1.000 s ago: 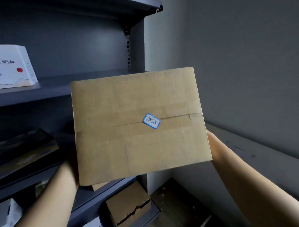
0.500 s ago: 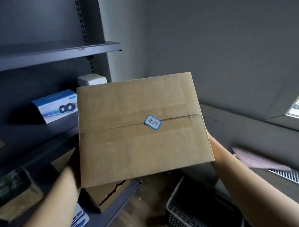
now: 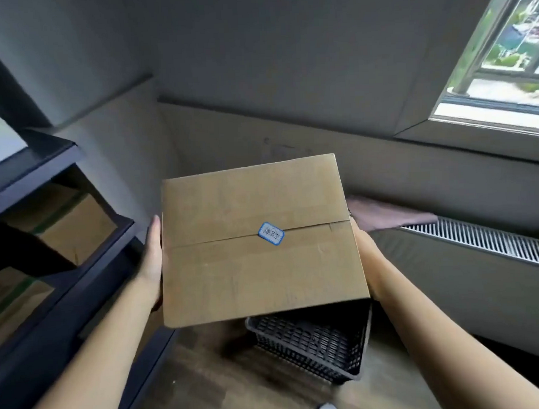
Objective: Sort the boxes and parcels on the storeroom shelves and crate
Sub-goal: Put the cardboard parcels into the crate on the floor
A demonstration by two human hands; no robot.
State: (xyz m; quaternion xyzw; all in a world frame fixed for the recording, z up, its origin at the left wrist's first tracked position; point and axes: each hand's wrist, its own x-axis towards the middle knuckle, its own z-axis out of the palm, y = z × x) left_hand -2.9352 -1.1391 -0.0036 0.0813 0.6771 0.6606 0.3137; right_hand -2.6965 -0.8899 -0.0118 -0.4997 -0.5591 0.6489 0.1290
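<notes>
A brown, squarish cardboard box (image 3: 257,239) with a taped seam across its top is hanging in the air between the person's two hands, top face tilting slightly toward the camera. A small blue-edged white sticker (image 3: 271,233) is sitting on the seam near the middle. The left hand (image 3: 152,262) is pressing flat against the box's left side, its visible fingers (image 3: 155,231) lying straight and together along the edge. The right hand (image 3: 364,255) is pressing against the right side; its fingers are hidden behind the box, so I cannot tell whether they are straight or curling.

Directly below the box, a black plastic mesh crate (image 3: 314,347) is standing on the wooden plank floor (image 3: 223,376), its far part hidden by the box. To the left, a dark metal shelving unit (image 3: 89,274) is holding another brown cardboard carton (image 3: 68,225). To the right, a dull purple cloth (image 3: 386,214) is lying on a grey ledge beside a slatted metal vent grille (image 3: 480,241). A window (image 3: 502,55) is letting in daylight at the upper right.
</notes>
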